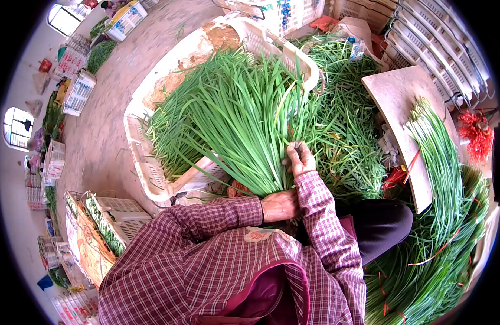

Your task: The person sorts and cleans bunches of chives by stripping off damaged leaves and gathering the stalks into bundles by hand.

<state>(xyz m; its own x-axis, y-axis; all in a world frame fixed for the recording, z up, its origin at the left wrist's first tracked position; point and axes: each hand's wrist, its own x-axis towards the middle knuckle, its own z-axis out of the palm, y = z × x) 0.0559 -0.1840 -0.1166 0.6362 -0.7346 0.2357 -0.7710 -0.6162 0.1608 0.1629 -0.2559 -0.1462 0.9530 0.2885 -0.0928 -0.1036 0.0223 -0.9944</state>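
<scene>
A large bunch of long green leafy stalks (244, 124) fans out in front of me, its leaf tips over a white plastic crate (144, 162). My left hand (280, 206) is wrapped round the lower part of the bunch, close to my body. At the bunch's right edge is my right hand (300, 158), its fingers curled together in a pinch; whatever is between them is too small to name. More green leaves lie in the crate under the bunch. Loose leaves (342, 130) are heaped just right of my right hand.
A board (390, 92) at the right bears a bundle of stalks (436, 157). Tied bundles (423, 281) with red strips lie at the lower right. Red ties (475, 132) hang at the far right. Stacked white crates (434, 49) stand behind. Another crate (122, 214) stands left.
</scene>
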